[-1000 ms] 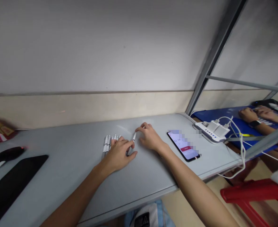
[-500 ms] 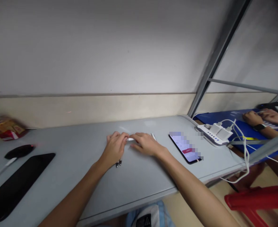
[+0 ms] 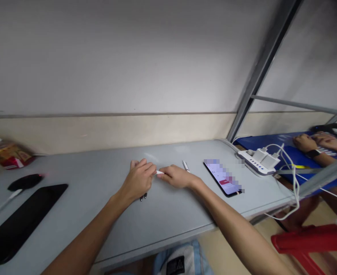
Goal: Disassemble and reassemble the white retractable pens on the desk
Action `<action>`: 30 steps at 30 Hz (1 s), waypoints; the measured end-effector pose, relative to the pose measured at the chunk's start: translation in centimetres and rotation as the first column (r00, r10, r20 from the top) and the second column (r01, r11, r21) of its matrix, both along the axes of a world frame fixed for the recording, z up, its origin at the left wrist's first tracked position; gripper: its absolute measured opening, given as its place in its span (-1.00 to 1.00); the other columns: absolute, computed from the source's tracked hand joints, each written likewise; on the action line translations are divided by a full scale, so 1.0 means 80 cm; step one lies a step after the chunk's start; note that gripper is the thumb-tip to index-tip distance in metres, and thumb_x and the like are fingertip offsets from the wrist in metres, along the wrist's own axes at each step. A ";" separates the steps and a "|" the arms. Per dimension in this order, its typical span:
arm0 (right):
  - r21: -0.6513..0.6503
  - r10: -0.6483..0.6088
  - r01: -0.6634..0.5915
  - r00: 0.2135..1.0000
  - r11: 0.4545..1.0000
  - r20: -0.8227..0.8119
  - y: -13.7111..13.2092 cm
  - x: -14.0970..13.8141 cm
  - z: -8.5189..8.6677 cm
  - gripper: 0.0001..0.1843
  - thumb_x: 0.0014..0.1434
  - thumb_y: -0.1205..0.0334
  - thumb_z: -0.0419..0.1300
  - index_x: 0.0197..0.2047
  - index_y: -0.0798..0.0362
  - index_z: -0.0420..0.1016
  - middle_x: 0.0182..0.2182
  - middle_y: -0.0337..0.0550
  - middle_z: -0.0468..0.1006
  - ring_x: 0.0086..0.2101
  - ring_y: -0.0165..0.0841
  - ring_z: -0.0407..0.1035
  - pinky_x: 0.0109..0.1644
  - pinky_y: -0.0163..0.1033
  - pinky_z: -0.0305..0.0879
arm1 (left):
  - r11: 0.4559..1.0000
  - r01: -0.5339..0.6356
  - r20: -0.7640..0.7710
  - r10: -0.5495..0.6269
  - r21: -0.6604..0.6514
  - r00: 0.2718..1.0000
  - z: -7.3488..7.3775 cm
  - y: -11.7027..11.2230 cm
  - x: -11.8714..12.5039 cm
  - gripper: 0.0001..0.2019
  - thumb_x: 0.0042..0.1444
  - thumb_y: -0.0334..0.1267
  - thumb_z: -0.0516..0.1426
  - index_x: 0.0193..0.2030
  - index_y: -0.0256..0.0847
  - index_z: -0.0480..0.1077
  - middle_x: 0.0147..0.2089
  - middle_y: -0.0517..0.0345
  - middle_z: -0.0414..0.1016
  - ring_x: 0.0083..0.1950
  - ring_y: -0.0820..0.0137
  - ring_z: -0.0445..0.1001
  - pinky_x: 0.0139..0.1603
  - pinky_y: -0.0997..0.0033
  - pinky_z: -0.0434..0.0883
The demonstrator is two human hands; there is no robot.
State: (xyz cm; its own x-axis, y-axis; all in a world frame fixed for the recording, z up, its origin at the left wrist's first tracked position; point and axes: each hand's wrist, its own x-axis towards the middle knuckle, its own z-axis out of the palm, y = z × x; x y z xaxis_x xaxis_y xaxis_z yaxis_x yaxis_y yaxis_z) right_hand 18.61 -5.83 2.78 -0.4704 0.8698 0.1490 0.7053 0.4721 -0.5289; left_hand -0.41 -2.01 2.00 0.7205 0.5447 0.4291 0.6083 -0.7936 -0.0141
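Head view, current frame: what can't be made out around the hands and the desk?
- Pens under the left hand: only tips show; the hand hides their number.
- White piece between the left hand and right hand: fingers cover its ends.
- Phone screen: pixelated.
- Packet at the left edge: blurred.

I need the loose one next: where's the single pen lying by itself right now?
Head view: the loose pen lies on the grey table, just beyond the right hand and left of the phone, untouched.
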 end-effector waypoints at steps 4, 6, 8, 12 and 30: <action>0.236 -0.191 0.125 0.941 0.964 0.279 0.001 -0.004 -0.005 -0.60 0.36 0.00 -0.10 -0.13 0.07 0.45 -0.41 -0.06 0.54 -0.40 -0.31 0.35 -0.31 -0.29 0.07 | 0.982 -0.128 0.101 0.143 -0.142 0.985 -0.005 -0.001 0.011 -0.73 0.22 -0.36 -0.13 -0.46 -0.17 0.25 -0.45 0.15 0.42 -0.27 0.28 0.29 -0.24 0.25 0.10; 0.292 -0.251 0.152 0.905 0.944 0.343 0.004 -0.005 -0.005 -0.61 0.37 0.03 -0.14 -0.03 0.02 0.42 -0.33 -0.04 0.56 -0.36 -0.29 0.38 -0.29 -0.28 0.08 | 0.964 -0.177 0.115 0.202 -0.198 0.973 -0.004 0.001 0.016 -0.69 0.25 -0.31 -0.15 -0.49 -0.17 0.24 -0.47 0.15 0.40 -0.28 0.28 0.31 -0.25 0.28 0.10; 0.350 -0.276 0.143 0.889 0.926 0.366 0.007 -0.007 -0.005 -0.63 0.38 0.05 -0.14 -0.01 -0.02 0.40 -0.27 -0.04 0.55 -0.30 -0.27 0.38 -0.25 -0.26 0.10 | 0.946 -0.203 0.108 0.237 -0.254 0.966 -0.004 0.004 0.016 -0.67 0.26 -0.28 -0.16 -0.50 -0.17 0.24 -0.47 0.15 0.40 -0.31 0.29 0.33 -0.26 0.30 0.12; 0.443 -0.277 0.110 0.902 0.890 0.332 0.010 -0.012 -0.007 -0.60 0.36 -0.01 -0.13 0.00 0.00 0.40 -0.17 -0.01 0.48 -0.15 -0.23 0.32 -0.12 -0.20 0.11 | 0.924 -0.225 0.109 0.270 -0.311 0.957 -0.006 0.010 0.011 -0.65 0.29 -0.23 -0.19 -0.46 -0.16 0.27 -0.42 0.15 0.43 -0.30 0.29 0.37 -0.23 0.29 0.14; 0.350 -0.240 0.192 0.966 0.917 0.098 0.015 -0.005 -0.024 -0.69 0.37 0.19 -0.10 -0.13 0.04 0.46 -0.12 -0.04 0.40 -0.17 -0.27 0.20 -0.18 -0.21 0.06 | 0.974 -0.081 0.107 0.105 -0.210 0.989 -0.019 0.009 0.005 -0.77 0.34 -0.21 -0.16 -0.14 -0.12 0.29 -0.14 0.13 0.48 -0.09 0.29 0.36 -0.08 0.25 0.11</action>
State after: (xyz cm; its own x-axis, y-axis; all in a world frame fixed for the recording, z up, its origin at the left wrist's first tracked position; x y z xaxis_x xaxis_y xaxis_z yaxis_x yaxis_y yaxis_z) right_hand 18.18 -4.63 0.86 -0.3130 0.8629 0.3968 0.8639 0.4322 -0.2585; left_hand -0.04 -1.25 0.52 0.6141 0.6919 0.3798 0.6673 -0.7121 0.2182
